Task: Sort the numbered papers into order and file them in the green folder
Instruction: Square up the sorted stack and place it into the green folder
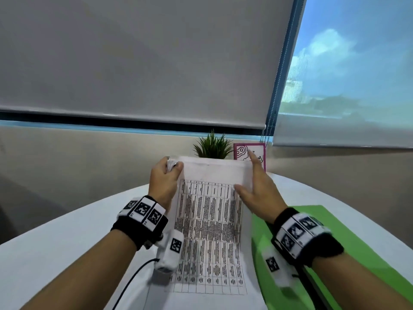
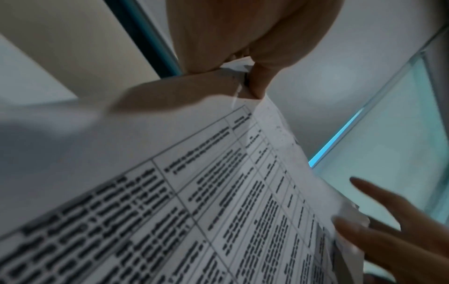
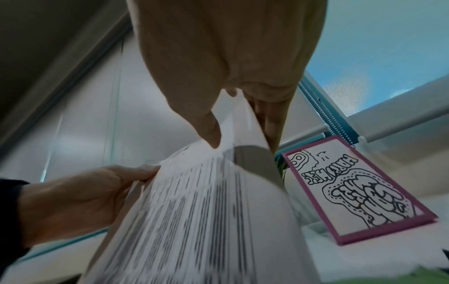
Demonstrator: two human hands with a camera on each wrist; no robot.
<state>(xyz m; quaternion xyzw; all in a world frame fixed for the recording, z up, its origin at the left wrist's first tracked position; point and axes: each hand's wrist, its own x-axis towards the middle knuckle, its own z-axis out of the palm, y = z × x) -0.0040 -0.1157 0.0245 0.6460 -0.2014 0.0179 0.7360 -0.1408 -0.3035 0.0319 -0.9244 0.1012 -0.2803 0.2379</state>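
Observation:
A stack of white papers printed with a dense table is tilted up off the table, its top edge away from me. My left hand pinches the top left corner between thumb and curled fingers; in the left wrist view the thumb presses on the crumpled corner. My right hand holds the right edge near the top, with the thumb on the front sheet and the fingers behind. The top sheets bow between the hands. The green folder lies flat on the table under my right wrist.
The round white table carries everything. A small green plant and a pink-framed drawing card stand at its far edge, just behind the papers. Grey roller blinds and a window rise behind. A black cable trails from my left wrist.

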